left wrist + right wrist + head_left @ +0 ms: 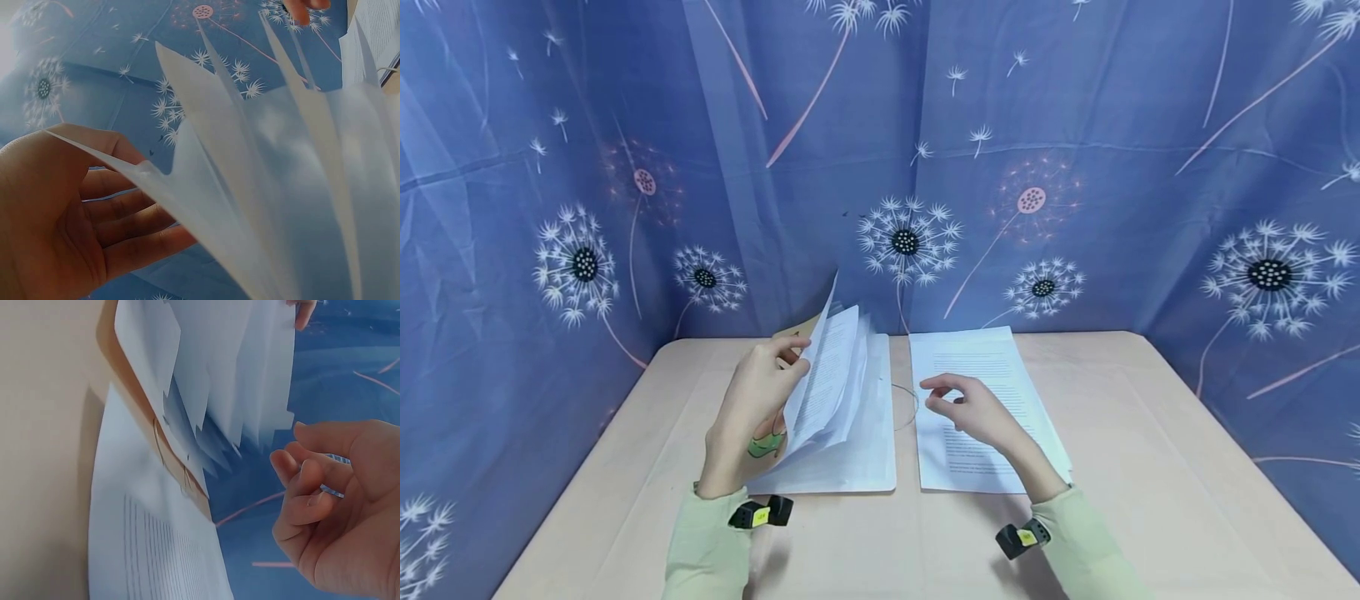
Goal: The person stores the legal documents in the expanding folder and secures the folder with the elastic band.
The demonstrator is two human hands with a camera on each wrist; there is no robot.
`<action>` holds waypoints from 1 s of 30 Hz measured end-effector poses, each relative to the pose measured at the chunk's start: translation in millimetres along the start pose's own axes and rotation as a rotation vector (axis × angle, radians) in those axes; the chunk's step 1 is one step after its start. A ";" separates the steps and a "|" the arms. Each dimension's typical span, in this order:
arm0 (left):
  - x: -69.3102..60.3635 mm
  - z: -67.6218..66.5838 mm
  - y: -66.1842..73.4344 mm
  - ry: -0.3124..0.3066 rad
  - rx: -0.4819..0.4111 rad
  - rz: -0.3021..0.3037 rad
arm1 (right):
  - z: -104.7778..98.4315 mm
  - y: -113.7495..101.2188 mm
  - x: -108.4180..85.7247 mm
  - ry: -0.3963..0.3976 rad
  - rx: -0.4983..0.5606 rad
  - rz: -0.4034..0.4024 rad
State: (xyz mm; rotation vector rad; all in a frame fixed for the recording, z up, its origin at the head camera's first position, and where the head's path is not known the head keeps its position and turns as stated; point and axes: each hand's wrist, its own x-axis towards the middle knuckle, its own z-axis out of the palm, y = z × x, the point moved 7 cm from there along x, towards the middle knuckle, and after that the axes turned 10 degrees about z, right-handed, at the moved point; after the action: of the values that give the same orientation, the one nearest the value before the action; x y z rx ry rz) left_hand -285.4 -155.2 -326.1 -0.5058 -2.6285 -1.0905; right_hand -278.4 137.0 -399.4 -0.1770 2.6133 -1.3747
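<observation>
A file folder (876, 433) with several thin pale leaves stands fanned partly open on the table. Its cover (763, 446) is brown with a green cartoon figure. My left hand (760, 379) pinches the upper edge of the cover and front leaves between thumb and fingers, tilting them upright. A printed page (829, 375) shows among the leaves. Right of the folder lies a stack of printed paper (981, 367). Over its left part hovers my right hand (973, 408), fingers loosely bent, holding nothing. In the right wrist view, stepped tabs (234, 447) line the leaves' edges.
A thin elastic cord loop (916, 408) sticks out from the folder's right edge toward the paper. Beige cloth covers the table (1120, 400). A blue dandelion-print curtain (970, 125) hangs behind and at both sides.
</observation>
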 end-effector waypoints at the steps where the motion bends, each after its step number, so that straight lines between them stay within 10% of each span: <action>1: 0.0 -0.2 0.1 0.000 -0.001 0.000 | -2.1 2.3 -1.2 0.004 0.001 0.005; 30: -0.4 2.3 0.5 -0.011 -0.005 -0.009 | -57.6 57.7 -13.5 0.114 -0.052 0.101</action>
State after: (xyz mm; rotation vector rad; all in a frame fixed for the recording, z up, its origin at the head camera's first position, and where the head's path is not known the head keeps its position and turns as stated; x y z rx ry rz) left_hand -285.1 -153.4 -327.5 -0.5028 -2.6408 -1.1004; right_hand -278.8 218.4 -413.7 0.0265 2.7108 -1.3205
